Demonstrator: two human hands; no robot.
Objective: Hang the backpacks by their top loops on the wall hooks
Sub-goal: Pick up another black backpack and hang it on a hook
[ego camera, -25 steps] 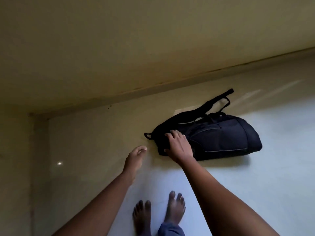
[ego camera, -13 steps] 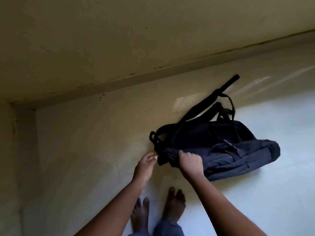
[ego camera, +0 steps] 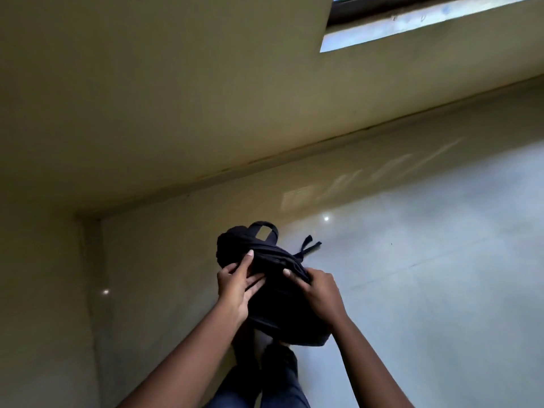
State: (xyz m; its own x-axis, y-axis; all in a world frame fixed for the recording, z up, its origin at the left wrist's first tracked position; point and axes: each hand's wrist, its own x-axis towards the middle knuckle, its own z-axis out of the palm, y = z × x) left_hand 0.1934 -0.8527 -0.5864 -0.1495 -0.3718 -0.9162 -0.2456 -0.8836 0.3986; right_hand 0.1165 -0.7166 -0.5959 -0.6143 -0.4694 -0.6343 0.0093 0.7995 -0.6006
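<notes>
A plain beige painted wall [ego camera: 147, 98] filled the frame from nine to twelve o'clock, meeting a glossy pale tiled floor [ego camera: 426, 275] that spread toward three o'clock. Just below centre, the left hand [ego camera: 235, 285] gripped the black fabric backpack [ego camera: 273, 293] from its nine o'clock side, fingers [ego camera: 245, 265] spread flat over the cloth. The bag was held clear of the floor between both hands, its curved top loop [ego camera: 265, 226] standing up at its twelve o'clock edge. The right hand [ego camera: 321, 293] clutched the bag's three o'clock side, fingers curled into the fabric. A pale window ledge [ego camera: 412, 22] crossed at one o'clock.
</notes>
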